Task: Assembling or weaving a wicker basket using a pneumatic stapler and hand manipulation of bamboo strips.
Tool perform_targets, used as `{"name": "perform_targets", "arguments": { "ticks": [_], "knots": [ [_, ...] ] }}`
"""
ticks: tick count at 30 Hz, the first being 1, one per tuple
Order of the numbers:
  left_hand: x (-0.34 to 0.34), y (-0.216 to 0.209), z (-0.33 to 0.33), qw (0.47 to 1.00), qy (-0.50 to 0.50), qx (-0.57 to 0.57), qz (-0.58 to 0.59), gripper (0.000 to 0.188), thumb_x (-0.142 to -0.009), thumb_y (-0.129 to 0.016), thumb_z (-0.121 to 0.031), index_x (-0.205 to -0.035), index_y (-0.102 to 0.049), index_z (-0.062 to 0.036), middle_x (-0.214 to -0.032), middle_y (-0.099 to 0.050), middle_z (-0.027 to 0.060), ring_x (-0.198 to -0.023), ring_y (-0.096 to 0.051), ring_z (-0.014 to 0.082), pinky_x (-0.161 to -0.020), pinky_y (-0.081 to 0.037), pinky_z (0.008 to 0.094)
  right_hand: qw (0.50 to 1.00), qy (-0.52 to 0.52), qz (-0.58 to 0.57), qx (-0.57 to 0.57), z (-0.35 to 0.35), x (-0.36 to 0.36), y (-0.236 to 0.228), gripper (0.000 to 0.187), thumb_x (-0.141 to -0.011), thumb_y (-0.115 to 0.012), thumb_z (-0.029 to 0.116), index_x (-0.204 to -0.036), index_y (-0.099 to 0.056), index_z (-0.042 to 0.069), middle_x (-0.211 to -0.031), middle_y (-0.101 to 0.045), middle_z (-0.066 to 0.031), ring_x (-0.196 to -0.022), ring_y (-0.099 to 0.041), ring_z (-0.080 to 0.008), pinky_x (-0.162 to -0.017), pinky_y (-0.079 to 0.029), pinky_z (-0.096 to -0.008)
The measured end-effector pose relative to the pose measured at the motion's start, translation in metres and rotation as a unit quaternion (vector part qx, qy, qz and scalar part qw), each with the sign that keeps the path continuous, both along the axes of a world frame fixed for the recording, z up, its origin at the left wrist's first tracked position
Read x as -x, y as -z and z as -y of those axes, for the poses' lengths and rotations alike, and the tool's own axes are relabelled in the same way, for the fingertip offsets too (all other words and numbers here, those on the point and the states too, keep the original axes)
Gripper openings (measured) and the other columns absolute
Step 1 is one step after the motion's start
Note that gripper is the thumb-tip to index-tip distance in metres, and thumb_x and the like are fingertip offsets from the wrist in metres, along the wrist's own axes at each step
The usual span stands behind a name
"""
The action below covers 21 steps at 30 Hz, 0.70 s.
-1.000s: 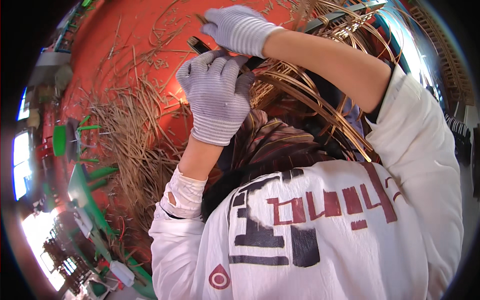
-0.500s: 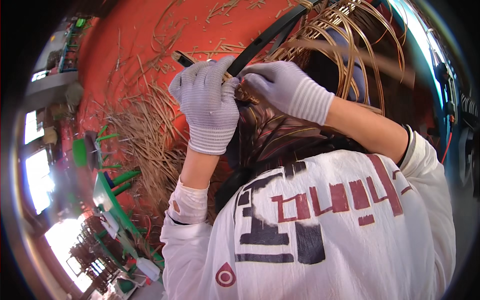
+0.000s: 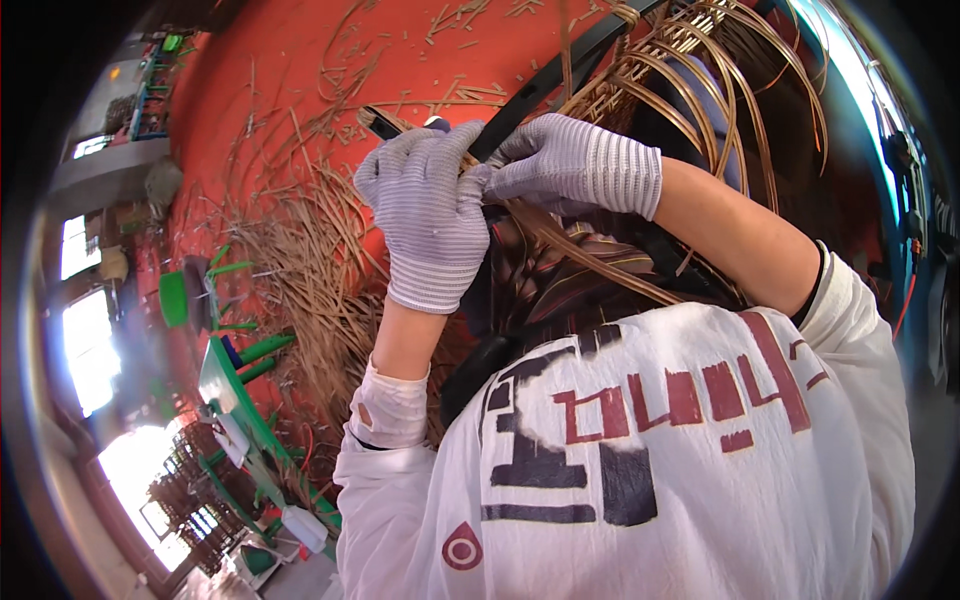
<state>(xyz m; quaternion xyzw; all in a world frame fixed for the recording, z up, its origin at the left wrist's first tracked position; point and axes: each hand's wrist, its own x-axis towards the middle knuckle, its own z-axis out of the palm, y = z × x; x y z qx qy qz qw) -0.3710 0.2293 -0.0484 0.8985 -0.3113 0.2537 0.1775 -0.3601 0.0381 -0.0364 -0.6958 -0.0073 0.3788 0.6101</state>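
Note:
My left hand (image 3: 425, 215), in a striped white-grey knit glove, is closed around the lower part of a black frame bar (image 3: 545, 88). One end of the frame, with tan wrapping on it, sticks out past its knuckles. Against it, my gloved right hand (image 3: 575, 165) pinches a brown rattan-like strip (image 3: 590, 258), whose loose tail hangs down across the dark striped cloth (image 3: 545, 270) on my lap. The exact spot where strip and bar meet is hidden by my fingers. Long looped strands (image 3: 690, 95) fan out from the bar's woven part at upper right.
A heap of cut brown strips (image 3: 310, 260) lies on the red floor (image 3: 270, 60) to the left. Short offcuts (image 3: 470, 95) are scattered beyond my hands. Farther left stand a green chair (image 3: 185, 295) and a green-framed table (image 3: 235, 400).
My right hand has drawn in beside the left and turned. The strip, blurred at upper right before, now trails below the right hand over my lap. The left hand keeps its hold.

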Motion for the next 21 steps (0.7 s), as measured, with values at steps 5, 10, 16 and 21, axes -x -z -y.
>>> {"name": "perform_targets", "arguments": {
  "ticks": [5,10,16,21],
  "knots": [
    [0.006,-0.001,0.000,1.000,0.015,-0.001,-0.001,0.037,-0.077,-0.071,-0.016,-0.114,-0.068,-0.0142,-0.099,-0.066,0.0065,-0.106,-0.057,0.0271,-0.096,-0.034,0.0454,0.999,-0.038,0.000,-0.010,0.015,0.008,0.010,0.029,-0.091,-0.072,0.034,-0.099,-0.071,0.005,-0.062,-0.053,0.0055,-0.049,-0.044,-0.0025,-0.043,-0.033,-0.0208],
    [-0.004,0.000,-0.003,1.000,0.016,-0.007,-0.008,0.032,-0.083,-0.069,-0.020,-0.114,-0.068,-0.0137,-0.097,-0.064,0.0064,-0.104,-0.056,0.0278,-0.096,-0.033,0.0450,0.997,0.005,-0.020,-0.075,0.023,0.020,-0.012,0.023,-0.092,-0.069,0.025,-0.086,-0.070,0.003,-0.057,-0.051,0.0053,-0.046,-0.042,-0.0033,-0.041,-0.030,-0.0201],
    [0.000,-0.021,0.002,1.000,-0.012,0.002,-0.018,0.032,-0.081,-0.070,-0.016,-0.112,-0.070,-0.0108,-0.104,-0.066,0.0103,-0.103,-0.058,0.0310,-0.098,-0.037,0.0450,0.918,-0.020,0.395,-0.038,0.029,0.025,-0.021,0.015,-0.084,-0.076,0.016,-0.089,-0.073,0.002,-0.088,-0.066,-0.0090,-0.082,-0.065,-0.0208,-0.075,-0.052,-0.0314],
    [0.002,-0.010,-0.005,0.997,0.014,0.007,-0.073,0.047,-0.079,-0.057,-0.013,-0.126,-0.059,-0.0108,-0.108,-0.059,0.0115,-0.109,-0.053,0.0317,-0.098,-0.035,0.0522,0.865,-0.033,0.488,-0.111,0.016,0.026,-0.025,0.012,-0.086,-0.073,0.009,-0.093,-0.071,0.000,-0.106,-0.068,-0.0134,-0.097,-0.067,-0.0275,-0.085,-0.053,-0.0354]
  ]
}}
